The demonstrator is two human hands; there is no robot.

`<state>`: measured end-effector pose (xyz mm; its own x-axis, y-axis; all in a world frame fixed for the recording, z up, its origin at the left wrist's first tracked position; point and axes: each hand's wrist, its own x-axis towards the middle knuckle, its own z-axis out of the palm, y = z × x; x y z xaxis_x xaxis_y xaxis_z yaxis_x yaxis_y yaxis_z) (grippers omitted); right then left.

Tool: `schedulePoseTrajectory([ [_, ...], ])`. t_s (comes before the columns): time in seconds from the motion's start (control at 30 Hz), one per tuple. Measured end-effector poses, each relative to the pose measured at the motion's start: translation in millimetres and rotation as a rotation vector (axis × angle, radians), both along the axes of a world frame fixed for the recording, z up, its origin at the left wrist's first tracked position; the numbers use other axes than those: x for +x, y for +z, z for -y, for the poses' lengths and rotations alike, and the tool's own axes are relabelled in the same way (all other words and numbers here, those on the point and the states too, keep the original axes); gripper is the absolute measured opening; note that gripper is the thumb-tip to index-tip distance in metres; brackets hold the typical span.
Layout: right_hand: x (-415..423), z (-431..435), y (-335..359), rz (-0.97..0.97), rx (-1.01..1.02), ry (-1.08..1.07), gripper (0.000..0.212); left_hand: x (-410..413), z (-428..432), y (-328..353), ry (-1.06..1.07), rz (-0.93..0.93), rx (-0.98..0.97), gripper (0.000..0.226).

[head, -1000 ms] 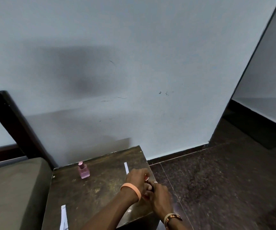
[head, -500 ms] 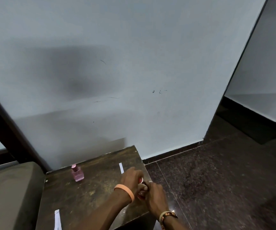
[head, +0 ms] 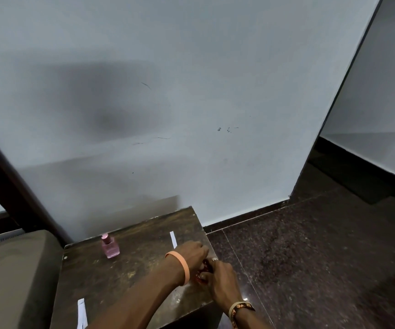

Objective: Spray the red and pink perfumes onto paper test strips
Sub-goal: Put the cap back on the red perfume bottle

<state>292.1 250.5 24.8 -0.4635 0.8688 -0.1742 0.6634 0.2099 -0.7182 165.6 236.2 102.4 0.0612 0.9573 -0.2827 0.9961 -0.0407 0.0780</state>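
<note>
Both hands meet at the table's [head: 130, 269] 3 o'clock edge: left hand [head: 191, 254] and right hand [head: 221, 280] closed round the red perfume [head: 202, 273], mostly hidden, prob. upright. Pink perfume [head: 110, 246] stands at 11 o'clock, clear tabletop around it. Strips: one [head: 173, 239] at 1, another [head: 81, 313] at 7 near the front edge.

Red bottle [head: 202, 273]: mostly hidden between left hand [head: 193, 256] and right hand [head: 220, 279]; only slivers of red show, cap and shape not readable. Far strip [head: 173, 239]: near end covered by left hand. Near strip [head: 82, 313]: cut off by bottom edge. Both forearms run out of frame. Grip on bottle: fingers overlap, contact unclear. Wristband [head: 240, 309] pattern too small to read.
</note>
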Motion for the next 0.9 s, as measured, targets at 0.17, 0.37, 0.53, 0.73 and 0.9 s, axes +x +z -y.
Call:
schedulePoseTrajectory([
  [0.17, 1.2, 0.0, 2.1, -0.013, 0.012, 0.017, 0.019, 10.8, -2.1, -3.7, 0.093, -0.008, -0.001, 0.026],
  [0.37, 1.9, -1.0, 2.3, 0.015, 0.022, 0.001, 0.009, 3.3, -0.6, -4.3, 0.223, 0.065, 0.041, 0.026],
  [0.53, 0.6, -0.3, 5.0, -0.033, -0.006, 0.022, 0.017, 1.9, -0.8, -6.0, 0.081, 0.008, 0.035, 0.021],
  [0.73, 2.7, -0.6, 8.7, -0.030, 0.001, 0.027, 0.022, 2.5, -1.0, -0.2, 0.158, 0.037, 0.038, 0.019],
  [0.9, 4.4, -1.0, 8.2, -0.022, 0.016, 0.007, 0.016, 6.6, -0.4, 4.1, -0.107, -0.073, 0.019, 0.030],
])
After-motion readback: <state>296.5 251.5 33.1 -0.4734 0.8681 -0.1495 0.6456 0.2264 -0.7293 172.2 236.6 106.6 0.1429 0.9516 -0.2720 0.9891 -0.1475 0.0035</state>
